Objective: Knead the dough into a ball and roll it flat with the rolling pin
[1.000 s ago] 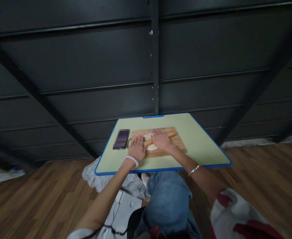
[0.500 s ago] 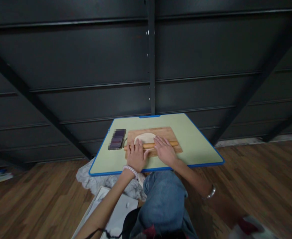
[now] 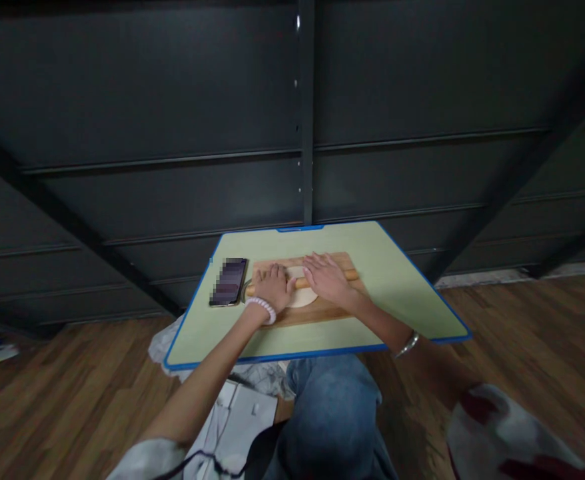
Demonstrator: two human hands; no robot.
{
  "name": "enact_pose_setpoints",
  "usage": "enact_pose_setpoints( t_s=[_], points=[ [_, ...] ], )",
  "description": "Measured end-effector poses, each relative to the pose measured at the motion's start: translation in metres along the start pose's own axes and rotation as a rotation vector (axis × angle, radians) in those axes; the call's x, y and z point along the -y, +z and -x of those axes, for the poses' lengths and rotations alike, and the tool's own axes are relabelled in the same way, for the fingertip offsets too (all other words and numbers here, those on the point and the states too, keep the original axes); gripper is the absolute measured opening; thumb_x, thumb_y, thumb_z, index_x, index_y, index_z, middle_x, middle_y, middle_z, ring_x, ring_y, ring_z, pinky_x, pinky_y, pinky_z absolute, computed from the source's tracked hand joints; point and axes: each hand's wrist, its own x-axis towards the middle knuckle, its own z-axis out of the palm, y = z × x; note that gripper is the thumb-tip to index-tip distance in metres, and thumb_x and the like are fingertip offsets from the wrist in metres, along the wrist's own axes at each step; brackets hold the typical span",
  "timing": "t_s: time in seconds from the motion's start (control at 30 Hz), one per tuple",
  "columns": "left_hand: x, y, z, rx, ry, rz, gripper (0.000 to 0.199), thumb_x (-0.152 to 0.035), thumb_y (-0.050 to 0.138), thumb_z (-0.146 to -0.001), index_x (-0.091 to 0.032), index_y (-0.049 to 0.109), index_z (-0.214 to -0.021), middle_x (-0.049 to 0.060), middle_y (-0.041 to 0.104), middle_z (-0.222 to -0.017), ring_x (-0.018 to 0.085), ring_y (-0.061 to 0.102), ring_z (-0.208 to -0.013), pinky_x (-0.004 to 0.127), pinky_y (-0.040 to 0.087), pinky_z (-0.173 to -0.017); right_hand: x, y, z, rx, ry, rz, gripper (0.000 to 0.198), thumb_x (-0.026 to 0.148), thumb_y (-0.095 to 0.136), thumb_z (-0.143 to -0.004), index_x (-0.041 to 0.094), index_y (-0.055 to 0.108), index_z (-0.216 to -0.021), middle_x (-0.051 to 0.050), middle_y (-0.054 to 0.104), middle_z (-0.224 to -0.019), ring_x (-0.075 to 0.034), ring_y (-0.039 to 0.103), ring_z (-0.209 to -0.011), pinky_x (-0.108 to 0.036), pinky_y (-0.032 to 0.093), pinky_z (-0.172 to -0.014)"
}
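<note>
My left hand (image 3: 274, 285) lies palm down, fingers outstretched, over the left part of a wooden rolling pin (image 3: 301, 283). Over the pin's right part rests my right hand (image 3: 326, 277), also flat with its fingers extended forward. Neither hand is wrapped round the pin. Beneath the pin is a pale, flattened round of dough (image 3: 300, 298), partly hidden by both hands. The dough lies on a wooden cutting board (image 3: 343, 259). The pin's right end sticks out past my right hand.
A small table (image 3: 407, 300) with a pale green top and blue rim carries the board. Left of the board lies a phone (image 3: 228, 283). White papers or boxes (image 3: 247, 413) and crumpled white sheeting (image 3: 160, 343) lie below. A dark panelled wall (image 3: 197, 193) rises behind.
Both hands have moved forward over the board, and the rolling pin has rolled away from me. More dough now shows on the near side of the pin. The camera view has shifted slightly.
</note>
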Motion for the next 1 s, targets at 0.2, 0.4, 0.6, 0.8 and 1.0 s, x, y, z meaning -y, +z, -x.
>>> enact_pose_setpoints(
  t_s=[0.2, 0.4, 0.6, 0.8, 1.0],
  points=[
    [0.01, 0.005, -0.034, 0.027, -0.022, 0.045, 0.06, -0.042, 0.011, -0.093, -0.011, 0.042, -0.134, 0.012, 0.034, -0.146, 0.026, 0.024, -0.137, 0.053, 0.019, -0.109, -0.014, 0.009, -0.034, 0.102, 0.023, -0.003, 0.043, 0.021, 0.025, -0.093, 0.014, 0.056, -0.122, -0.008, 0.052, -0.133, -0.022, 0.036, -0.131, -0.046, 0.013, -0.11],
    [0.025, 0.012, -0.079, 0.111, -0.108, 0.141, 0.073, -0.057, 0.005, -0.088, -0.013, 0.034, -0.139, 0.012, 0.023, -0.15, 0.033, 0.017, -0.138, 0.058, 0.024, -0.106, -0.025, 0.017, -0.069, 0.18, -0.052, -0.014, 0.041, 0.022, 0.025, -0.094, 0.014, 0.053, -0.123, -0.01, 0.047, -0.137, -0.023, 0.034, -0.131, -0.047, 0.019, -0.107],
    [0.031, 0.009, -0.108, -0.007, -0.12, 0.208, 0.061, -0.051, 0.014, -0.091, -0.013, 0.045, -0.127, 0.015, 0.04, -0.141, 0.034, 0.033, -0.131, 0.055, 0.035, -0.099, -0.034, 0.025, -0.093, 0.224, 0.126, -0.033, 0.044, 0.03, 0.02, -0.096, 0.014, 0.058, -0.112, -0.014, 0.063, -0.115, -0.025, 0.058, -0.104, -0.04, 0.039, -0.09],
    [0.034, 0.009, -0.119, -0.108, -0.123, 0.156, 0.052, -0.041, 0.018, -0.092, -0.012, 0.054, -0.114, 0.016, 0.056, -0.124, 0.029, 0.042, -0.125, 0.052, 0.033, -0.101, -0.037, 0.025, -0.098, 0.248, 0.294, -0.042, 0.048, 0.033, 0.017, -0.096, 0.014, 0.06, -0.107, -0.016, 0.065, -0.109, -0.025, 0.061, -0.097, -0.038, 0.043, -0.083],
    [0.029, 0.01, -0.09, -0.01, -0.108, 0.093, 0.055, -0.037, 0.023, -0.089, -0.01, 0.041, -0.132, 0.013, 0.036, -0.144, 0.028, 0.019, -0.138, 0.055, 0.017, -0.109, -0.025, 0.018, -0.073, 0.214, 0.352, -0.027, 0.045, 0.034, 0.023, -0.095, 0.012, 0.06, -0.105, -0.015, 0.064, -0.109, -0.025, 0.059, -0.101, -0.037, 0.043, -0.085]
  ],
)
